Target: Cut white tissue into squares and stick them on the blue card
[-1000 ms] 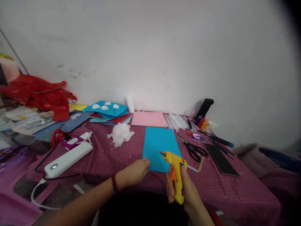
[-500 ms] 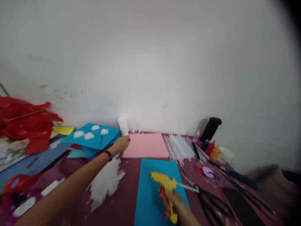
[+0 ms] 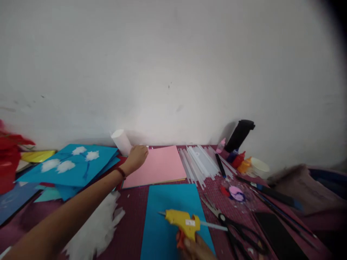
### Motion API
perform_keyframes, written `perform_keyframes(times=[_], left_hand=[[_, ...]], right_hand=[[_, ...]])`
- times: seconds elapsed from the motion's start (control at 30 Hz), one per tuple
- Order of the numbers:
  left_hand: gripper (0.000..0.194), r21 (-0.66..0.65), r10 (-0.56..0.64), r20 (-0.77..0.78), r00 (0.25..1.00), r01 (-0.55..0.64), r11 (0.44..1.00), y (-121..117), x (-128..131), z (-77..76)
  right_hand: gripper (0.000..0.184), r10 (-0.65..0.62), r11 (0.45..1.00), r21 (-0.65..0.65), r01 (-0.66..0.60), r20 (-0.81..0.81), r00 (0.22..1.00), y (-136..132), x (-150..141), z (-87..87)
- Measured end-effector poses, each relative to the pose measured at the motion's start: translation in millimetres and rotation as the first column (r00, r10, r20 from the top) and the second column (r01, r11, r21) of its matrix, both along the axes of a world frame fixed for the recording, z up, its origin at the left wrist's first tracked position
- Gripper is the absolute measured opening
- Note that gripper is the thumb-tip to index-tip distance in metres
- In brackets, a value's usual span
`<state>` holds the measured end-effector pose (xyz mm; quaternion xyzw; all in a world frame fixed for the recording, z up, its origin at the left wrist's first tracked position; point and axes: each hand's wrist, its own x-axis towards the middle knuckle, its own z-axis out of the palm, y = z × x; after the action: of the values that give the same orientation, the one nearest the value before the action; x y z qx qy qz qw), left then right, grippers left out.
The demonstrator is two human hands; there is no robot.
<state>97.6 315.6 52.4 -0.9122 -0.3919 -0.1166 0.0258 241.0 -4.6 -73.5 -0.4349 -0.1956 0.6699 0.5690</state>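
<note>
My right hand [image 3: 196, 248] grips a yellow hot glue gun [image 3: 181, 222] with an orange trigger. A clear glue stick [image 3: 213, 225] pokes out of its back, and the nozzle points left over a blue sheet of paper [image 3: 170, 196]. Reaching forward, my left hand [image 3: 137, 157] hangs over the far left corner of a pink paper stack [image 3: 159, 166]. Its fingers are closed at small white scraps [image 3: 151, 147] near the wall; whatever they pinch is too small to make out. A white roll [image 3: 121, 142] leans just left of that hand.
Blue cards with white tufts [image 3: 105, 155] lie left. Torn white fluff [image 3: 93, 227] sits under my left forearm. To the right are glue sticks [image 3: 202, 162], scissors [image 3: 222, 218], paint bottles [image 3: 238, 159], a black phone-like slab [image 3: 279, 234] and a black holder [image 3: 240, 135].
The view has swung and tilted, so the table sits differently in the picture. My left hand now overlaps the pink stack's far left corner. The glue gun stays over the blue sheet.
</note>
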Motion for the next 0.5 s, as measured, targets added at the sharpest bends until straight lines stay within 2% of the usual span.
perform_keyframes(times=[0.07,0.1,0.17,0.23,0.3,0.4,0.5], left_hand=[[0.033,-0.02,-0.037,-0.026,0.999,0.037,0.999,-49,-27,-2.2],[0.036,-0.046,-0.056,-0.038,0.998,0.054,0.997,-77,-45,-5.5],[0.04,-0.124,-0.07,0.036,0.997,0.074,0.99,-140,-88,-15.6],[0.042,-0.219,-0.001,0.112,0.994,0.026,0.975,-208,-131,-27.1],[0.039,-0.274,0.154,0.178,0.972,-0.101,0.956,-271,-165,-35.7],[0.036,-0.293,0.398,0.259,0.88,-0.321,0.901,-343,-189,-40.3],[0.036,-0.272,0.51,0.355,0.784,-0.436,0.858,-378,-183,-41.6]], right_hand=[[0.049,-0.041,0.997,0.059,0.047,-0.092,0.995,0,-6,5.9],[0.047,-0.077,0.994,0.074,0.085,-0.103,0.992,0,-8,10.9],[0.039,-0.182,0.975,0.104,0.195,-0.119,0.976,2,-12,22.4],[0.031,-0.266,0.949,0.126,0.29,-0.178,0.947,2,-13,31.0],[0.029,-0.26,0.948,0.139,0.286,-0.181,0.949,1,-13,33.4],[0.027,-0.234,0.952,0.163,0.258,-0.152,0.96,-2,-12,28.6],[0.026,-0.201,0.956,0.19,0.222,-0.124,0.972,-3,-10,22.5]])
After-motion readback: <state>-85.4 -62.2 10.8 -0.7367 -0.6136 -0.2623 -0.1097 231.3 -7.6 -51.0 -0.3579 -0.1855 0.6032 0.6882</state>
